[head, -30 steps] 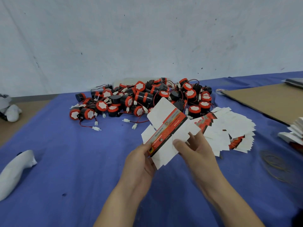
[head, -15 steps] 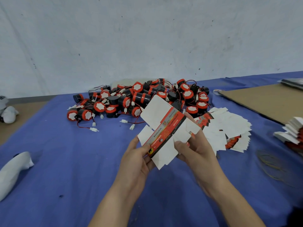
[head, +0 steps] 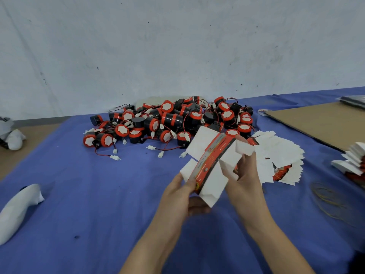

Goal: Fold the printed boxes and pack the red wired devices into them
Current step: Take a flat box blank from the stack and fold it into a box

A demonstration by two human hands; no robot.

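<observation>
I hold a printed box blank, white with a red and black strip, above the blue table between both hands. My left hand grips its lower left edge with the thumb on the printed strip. My right hand grips its right side, fingers curled round the white flaps, and the box is partly opened into a sleeve. A pile of red and black wired devices lies at the back of the table. A fanned stack of flat printed boxes lies just right of my right hand.
A brown cardboard sheet lies at the right rear, with another stack of flat boxes at the right edge. Rubber bands lie on the blue cloth at the right. A white bundle lies at the left.
The flat box has been bent open into a sleeve shape, and my right hand's fingers have moved from its lower flap up onto the right-side flaps. Both hands sit slightly lower.
</observation>
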